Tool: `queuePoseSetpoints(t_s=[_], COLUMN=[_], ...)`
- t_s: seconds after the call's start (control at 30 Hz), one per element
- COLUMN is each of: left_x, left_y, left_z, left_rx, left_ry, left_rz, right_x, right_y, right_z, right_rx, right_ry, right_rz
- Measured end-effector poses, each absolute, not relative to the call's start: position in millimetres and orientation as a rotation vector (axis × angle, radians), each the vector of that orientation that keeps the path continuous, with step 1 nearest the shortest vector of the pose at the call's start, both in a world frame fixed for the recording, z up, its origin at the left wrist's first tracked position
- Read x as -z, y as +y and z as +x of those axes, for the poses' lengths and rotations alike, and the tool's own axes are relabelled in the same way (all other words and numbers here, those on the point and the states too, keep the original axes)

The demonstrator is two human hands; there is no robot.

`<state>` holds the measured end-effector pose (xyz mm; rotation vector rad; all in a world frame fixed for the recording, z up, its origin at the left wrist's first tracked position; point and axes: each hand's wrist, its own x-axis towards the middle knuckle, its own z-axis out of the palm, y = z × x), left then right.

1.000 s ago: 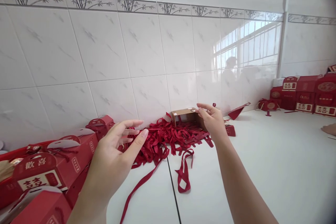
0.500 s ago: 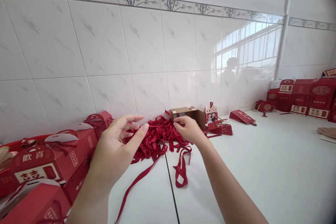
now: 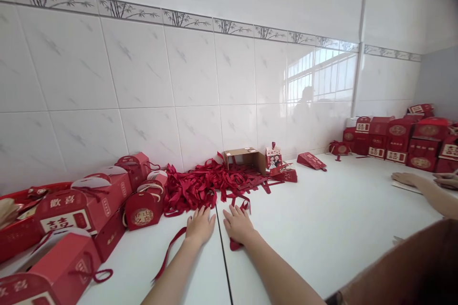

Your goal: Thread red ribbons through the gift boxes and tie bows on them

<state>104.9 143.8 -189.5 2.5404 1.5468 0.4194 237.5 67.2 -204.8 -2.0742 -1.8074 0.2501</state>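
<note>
My left hand [image 3: 201, 225] lies palm down on the white table [image 3: 304, 228], its fingers stretched toward a heap of dark red ribbons [image 3: 200, 183]. One loose ribbon strand [image 3: 171, 250] runs out from beneath it toward me. Across the black seam in the tabletop, my right hand [image 3: 238, 223] rests flat with fingers apart, on top of a looped ribbon [image 3: 235, 245] that shows at its wrist side and beyond its fingertips. Neither hand grips anything. Behind the heap, an open cardboard box [image 3: 246, 158] lies on its side against the tiled wall.
Red gift boxes [image 3: 84, 200] crowd the left side, with a red tray [image 3: 21, 228] behind them. A small printed box [image 3: 274, 158] and a flattened red box [image 3: 311, 161] lie along the wall. More boxes [image 3: 399, 140] are stacked far right, near another person's hand [image 3: 406, 179].
Both hands have come down from the air above the ribbon heap and now lie flat on the table. The view has shifted, showing more of the right side and another person's arms.
</note>
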Motion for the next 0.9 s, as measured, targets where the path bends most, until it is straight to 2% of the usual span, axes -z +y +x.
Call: queuePoseSetpoints(t_s=[0.43,0.9], left_x=[203,204], left_y=[85,51], left_z=[62,47], left_rx=[-0.289,-0.459], left_ry=[1.689,1.654], left_rz=[2.482,2.496], right_x=[210,218], right_y=[9,0], right_z=[227,228], right_rx=[-0.285,-0.229], right_ry=[-1.765,-1.781], right_rz=[-2.254,-2.308])
